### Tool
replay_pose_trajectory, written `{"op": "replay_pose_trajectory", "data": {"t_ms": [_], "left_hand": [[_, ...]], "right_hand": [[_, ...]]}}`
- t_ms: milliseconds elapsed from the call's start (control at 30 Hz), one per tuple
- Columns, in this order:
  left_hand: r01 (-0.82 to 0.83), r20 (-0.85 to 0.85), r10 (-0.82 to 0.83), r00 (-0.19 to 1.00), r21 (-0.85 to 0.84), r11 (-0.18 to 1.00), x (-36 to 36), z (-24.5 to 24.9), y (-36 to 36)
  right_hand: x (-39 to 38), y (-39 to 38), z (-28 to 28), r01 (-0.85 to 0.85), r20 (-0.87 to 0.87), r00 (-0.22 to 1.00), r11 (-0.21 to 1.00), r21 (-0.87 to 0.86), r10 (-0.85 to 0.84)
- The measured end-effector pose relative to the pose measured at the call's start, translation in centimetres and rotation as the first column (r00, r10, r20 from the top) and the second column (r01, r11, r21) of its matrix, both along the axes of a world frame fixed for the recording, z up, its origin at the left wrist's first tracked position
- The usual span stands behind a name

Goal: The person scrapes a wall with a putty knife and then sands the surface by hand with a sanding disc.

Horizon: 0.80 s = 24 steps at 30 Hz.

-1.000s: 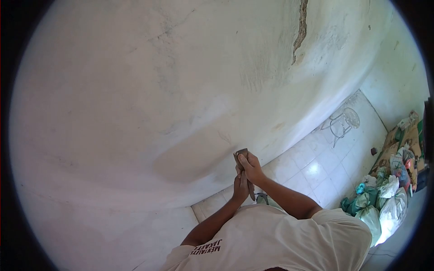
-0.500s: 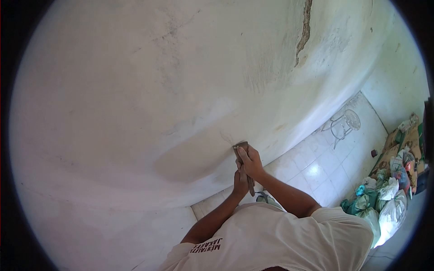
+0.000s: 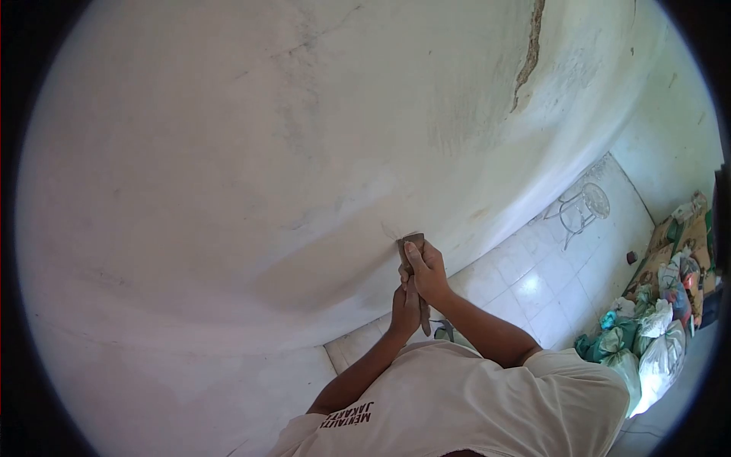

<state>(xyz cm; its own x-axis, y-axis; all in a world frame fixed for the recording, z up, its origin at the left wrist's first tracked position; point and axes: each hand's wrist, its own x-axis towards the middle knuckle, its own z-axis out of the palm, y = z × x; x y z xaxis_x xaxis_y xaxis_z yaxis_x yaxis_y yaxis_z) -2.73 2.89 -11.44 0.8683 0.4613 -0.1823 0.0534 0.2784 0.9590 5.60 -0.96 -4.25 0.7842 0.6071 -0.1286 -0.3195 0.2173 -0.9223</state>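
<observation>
A brown, flat-headed hand tool (image 3: 414,238) touches the pale wall (image 3: 228,175) with its wide end, where thin dark scratch marks show. My right hand (image 3: 426,270) is wrapped around its upper part, with the thumb lying along the head. Lower down, my left hand (image 3: 406,308) grips the tool close to the handle, whose end sticks out below it. Both hands are near each other in front of my chest.
A long crack (image 3: 530,61) runs down the wall at the upper right. On the tiled floor (image 3: 525,266) stand a round stool (image 3: 594,201) and a small dark object (image 3: 631,257). Filled plastic bags (image 3: 659,358) are piled at the right.
The tool and both hands have shifted slightly right against the wall, and the tool's head is turned a little. The wall marks sit slightly differently in view.
</observation>
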Motion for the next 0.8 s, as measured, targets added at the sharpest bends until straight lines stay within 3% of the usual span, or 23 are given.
{"op": "replay_pose_trajectory", "data": {"t_ms": [67, 267, 400, 500, 567, 700, 800], "left_hand": [[0.024, 0.016, -0.023, 1.000, -0.093, 0.995, -0.1, 1.4, -0.3], [-0.004, 0.083, 0.009, 0.996, -0.052, 0.999, 1.3, -3.6, -0.1], [0.005, 0.101, 0.000, 0.995, -0.046, 0.999, 1.0, -2.4, 0.0], [0.012, 0.118, -0.011, 0.993, -0.003, 1.000, 1.5, -0.9, 0.3], [0.032, 0.128, -0.023, 0.991, -0.065, 0.997, 1.7, -1.3, 0.2], [0.035, 0.054, -0.033, 0.998, -0.038, 0.999, 0.7, -0.9, 0.1], [0.006, -0.010, -0.006, 1.000, 0.015, 1.000, 0.2, -0.6, 0.1]], "right_hand": [[0.3, 0.1, -0.5, 0.003, 0.075, 0.997, 1.000, 0.002, -0.003], [0.8, -0.1, -3.8, 0.026, 0.109, 0.994, 1.000, 0.006, -0.026], [0.4, 0.3, -3.8, 0.046, 0.084, 0.995, 0.999, 0.007, -0.046], [0.6, 0.7, -1.5, 0.056, 0.218, 0.975, 0.998, -0.018, -0.051], [0.6, 0.4, -0.3, 0.037, 0.175, 0.984, 0.999, -0.027, -0.032], [0.3, 0.1, -1.5, 0.070, 0.127, 0.990, 0.996, -0.049, -0.063], [-0.1, 0.1, -0.9, 0.049, -0.005, 0.999, 0.999, -0.014, -0.049]]}}
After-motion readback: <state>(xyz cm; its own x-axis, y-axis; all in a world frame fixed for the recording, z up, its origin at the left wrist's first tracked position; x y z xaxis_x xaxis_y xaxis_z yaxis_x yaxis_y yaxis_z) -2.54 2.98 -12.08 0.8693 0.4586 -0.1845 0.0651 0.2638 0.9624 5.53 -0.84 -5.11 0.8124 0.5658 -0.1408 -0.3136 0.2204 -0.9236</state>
